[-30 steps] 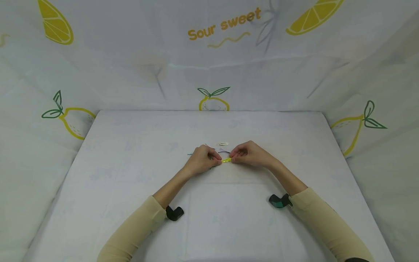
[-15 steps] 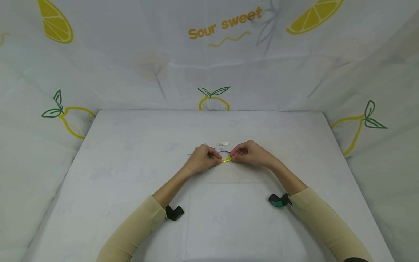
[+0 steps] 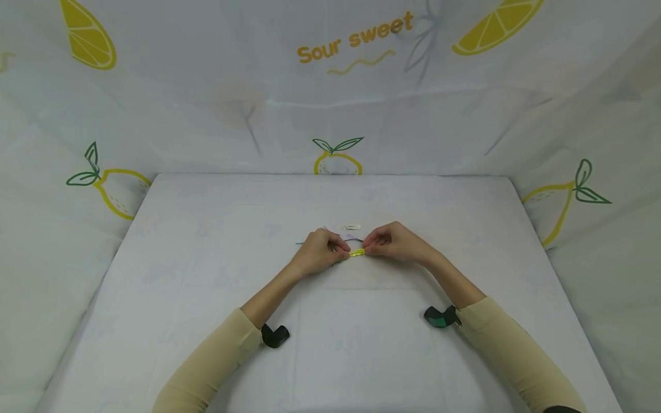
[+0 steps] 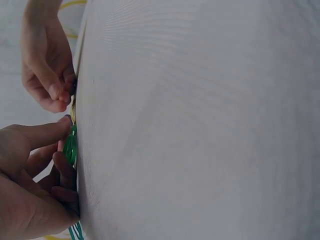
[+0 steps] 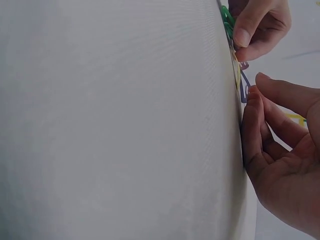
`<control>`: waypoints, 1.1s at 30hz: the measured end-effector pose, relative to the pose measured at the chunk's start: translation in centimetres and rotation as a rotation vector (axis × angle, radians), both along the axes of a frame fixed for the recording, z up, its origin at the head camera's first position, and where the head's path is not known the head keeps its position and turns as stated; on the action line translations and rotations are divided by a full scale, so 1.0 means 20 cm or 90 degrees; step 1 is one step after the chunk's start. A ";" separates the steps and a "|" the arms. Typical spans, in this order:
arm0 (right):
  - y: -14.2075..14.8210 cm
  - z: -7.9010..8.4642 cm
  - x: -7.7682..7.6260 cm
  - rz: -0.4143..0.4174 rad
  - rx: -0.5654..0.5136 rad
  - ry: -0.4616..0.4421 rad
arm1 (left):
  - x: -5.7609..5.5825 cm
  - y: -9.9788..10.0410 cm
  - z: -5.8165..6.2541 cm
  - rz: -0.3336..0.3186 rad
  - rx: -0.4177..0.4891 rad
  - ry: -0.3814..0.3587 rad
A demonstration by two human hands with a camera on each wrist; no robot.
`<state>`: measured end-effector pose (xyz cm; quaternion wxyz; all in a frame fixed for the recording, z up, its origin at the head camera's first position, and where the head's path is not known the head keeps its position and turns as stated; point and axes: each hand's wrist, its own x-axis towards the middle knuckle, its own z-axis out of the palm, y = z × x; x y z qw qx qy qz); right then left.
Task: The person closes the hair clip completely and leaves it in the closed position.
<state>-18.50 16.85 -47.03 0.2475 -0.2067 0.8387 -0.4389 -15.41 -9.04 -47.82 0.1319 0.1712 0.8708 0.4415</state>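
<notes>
Between the two hands, low over the table, a yellow paper clip [image 3: 357, 252] lies roughly level. My left hand [image 3: 324, 250] pinches its left end between thumb and fingertips. The fingertips of my right hand [image 3: 395, 244] grip its right end, thumb on the near side. In the left wrist view green paper clips [image 4: 70, 147] show beneath my left hand, partly hidden by its fingers. A dark purple paper clip [image 5: 244, 90] shows behind the yellow one in the right wrist view.
White paper clips [image 3: 352, 228] lie just beyond the hands. A teal clip end [image 3: 299, 243] pokes out left of my left hand. A black wrist camera [image 3: 276, 336] hangs under the left forearm, and a black-and-green one [image 3: 440, 317] under the right. A lemon-printed curtain [image 3: 206, 103] surrounds the table.
Both hands stay in place on the yellow paper clip. Nothing else visibly moves.
</notes>
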 end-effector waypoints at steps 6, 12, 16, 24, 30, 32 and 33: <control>0.00 0.01 0.00 -0.008 0.003 0.002 | -0.01 0.00 0.00 -0.008 0.015 -0.001; 0.00 0.00 0.01 -0.011 -0.007 0.011 | -0.01 -0.01 0.01 -0.015 0.018 -0.001; -0.01 0.00 0.01 -0.018 -0.014 0.028 | -0.01 -0.02 0.02 -0.009 0.014 -0.011; -0.01 -0.02 0.00 -0.052 -0.019 0.049 | -0.03 -0.03 0.04 0.009 0.006 0.003; -0.01 -0.02 -0.02 -0.057 -0.019 0.058 | -0.03 -0.03 0.04 0.023 0.005 0.025; -0.01 -0.02 -0.02 -0.057 -0.016 0.061 | -0.04 -0.03 0.04 0.029 0.006 0.034; -0.01 -0.02 -0.02 -0.057 -0.016 0.061 | -0.04 -0.03 0.04 0.033 0.007 0.039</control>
